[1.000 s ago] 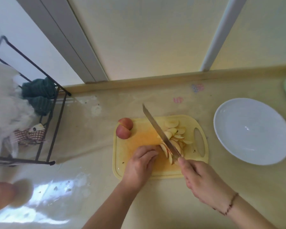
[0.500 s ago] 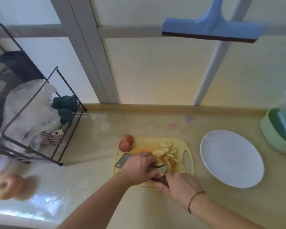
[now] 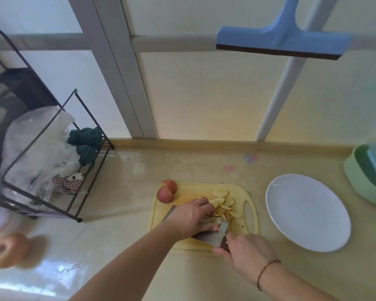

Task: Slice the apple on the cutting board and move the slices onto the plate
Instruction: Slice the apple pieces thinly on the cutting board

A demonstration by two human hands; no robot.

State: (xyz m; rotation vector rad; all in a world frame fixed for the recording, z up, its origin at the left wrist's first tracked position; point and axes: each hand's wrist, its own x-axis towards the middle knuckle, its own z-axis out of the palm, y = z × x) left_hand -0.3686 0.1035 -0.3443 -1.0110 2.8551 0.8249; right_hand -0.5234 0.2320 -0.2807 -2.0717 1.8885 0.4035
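A yellow cutting board (image 3: 245,196) lies on the counter with several thin apple slices (image 3: 223,204) piled near its handle hole. Two red apple pieces (image 3: 167,190) sit at its far left corner. My right hand (image 3: 245,253) grips the handle of a knife (image 3: 213,236), whose flat blade lies across the board's near side under the slices. My left hand (image 3: 191,218) rests over the blade and presses on the slices there. A white plate (image 3: 308,211) stands bare to the right of the board.
A black wire rack (image 3: 41,161) with plastic bags and cloths stands at the left. A cored apple (image 3: 8,249) lies at the near left. A green tub (image 3: 367,177) sits at the far right. A blue squeegee (image 3: 280,43) hangs on the window.
The knife went from upright cutting to lying flat on the board. My left hand moved onto the blade and the slices. The view tilted up.
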